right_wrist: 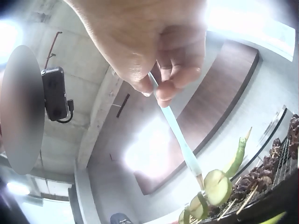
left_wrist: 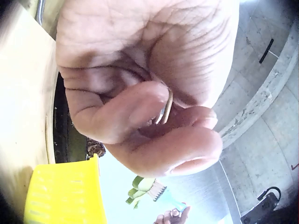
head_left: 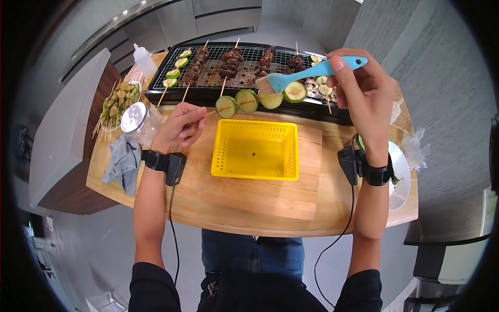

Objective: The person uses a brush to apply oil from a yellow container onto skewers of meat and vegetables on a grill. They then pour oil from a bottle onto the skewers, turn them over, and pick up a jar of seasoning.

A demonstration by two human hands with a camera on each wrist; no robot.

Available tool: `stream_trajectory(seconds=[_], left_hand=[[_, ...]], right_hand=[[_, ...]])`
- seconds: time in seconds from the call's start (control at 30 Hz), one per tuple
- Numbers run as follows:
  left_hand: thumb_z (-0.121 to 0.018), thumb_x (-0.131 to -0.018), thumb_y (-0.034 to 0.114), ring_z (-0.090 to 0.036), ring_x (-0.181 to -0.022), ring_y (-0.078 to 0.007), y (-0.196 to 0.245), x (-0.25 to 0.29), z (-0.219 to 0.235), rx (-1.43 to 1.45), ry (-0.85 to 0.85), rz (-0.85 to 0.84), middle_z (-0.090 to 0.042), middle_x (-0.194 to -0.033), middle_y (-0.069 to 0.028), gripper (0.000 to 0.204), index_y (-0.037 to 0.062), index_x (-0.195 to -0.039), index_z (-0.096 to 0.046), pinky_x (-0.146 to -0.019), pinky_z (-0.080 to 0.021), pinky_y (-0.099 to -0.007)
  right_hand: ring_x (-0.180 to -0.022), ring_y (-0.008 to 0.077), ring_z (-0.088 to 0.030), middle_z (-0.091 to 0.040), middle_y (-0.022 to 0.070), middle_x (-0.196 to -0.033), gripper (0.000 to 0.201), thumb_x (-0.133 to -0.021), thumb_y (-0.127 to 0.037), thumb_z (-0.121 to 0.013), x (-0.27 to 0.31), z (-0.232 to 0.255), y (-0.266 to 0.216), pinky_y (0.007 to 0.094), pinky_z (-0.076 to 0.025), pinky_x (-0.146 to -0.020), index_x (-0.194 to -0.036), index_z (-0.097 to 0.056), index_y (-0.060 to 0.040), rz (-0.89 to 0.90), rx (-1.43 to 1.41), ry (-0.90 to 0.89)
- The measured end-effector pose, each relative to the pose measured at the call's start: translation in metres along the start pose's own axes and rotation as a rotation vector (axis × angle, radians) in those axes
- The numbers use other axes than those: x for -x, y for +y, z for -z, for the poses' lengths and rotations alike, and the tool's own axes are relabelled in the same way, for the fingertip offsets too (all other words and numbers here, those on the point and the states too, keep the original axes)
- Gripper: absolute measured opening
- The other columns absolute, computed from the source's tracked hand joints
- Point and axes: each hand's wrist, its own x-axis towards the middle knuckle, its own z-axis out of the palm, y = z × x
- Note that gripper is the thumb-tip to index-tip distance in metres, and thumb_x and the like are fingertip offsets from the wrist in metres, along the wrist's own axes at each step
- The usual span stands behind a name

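My left hand grips the end of a wooden skewer threaded with several thick zucchini slices. It holds them out in front of the grill, above the far rim of a yellow plastic basket. The stick end shows between the curled fingers in the left wrist view. My right hand pinches a light blue basting brush by its handle. The bristles lie against a slice near the skewer's far end. From the right wrist, the brush slants down to the slices.
A black grill bears meat skewers and green slices. On the left are a plate of skewers, a lidded jar, a grey cloth and a squeeze bottle. On the right lie a white plate and plastic bag.
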Motion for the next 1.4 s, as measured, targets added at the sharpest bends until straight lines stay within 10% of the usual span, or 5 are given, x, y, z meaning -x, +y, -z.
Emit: stream_trajectory(seconds=[1.4], left_hand=[[-0.051, -0.101, 0.022, -0.03, -0.028, -0.005, -0.002, -0.002, -0.001, 0.025, 0.046, 0.007, -0.038, -0.042, 0.0035, 0.04, -0.001, -0.069, -0.058, -0.028, -0.024, -0.0207]], right_hand=[[-0.053, 0.0021, -0.052, -0.066, 0.0026, -0.072, 0.014, -0.094, -0.012, -0.063, 0.007, -0.015, -0.003, 0.0156, -0.039, -0.047, -0.104, -0.067, -0.003, 0.017, -0.087, -0.069]])
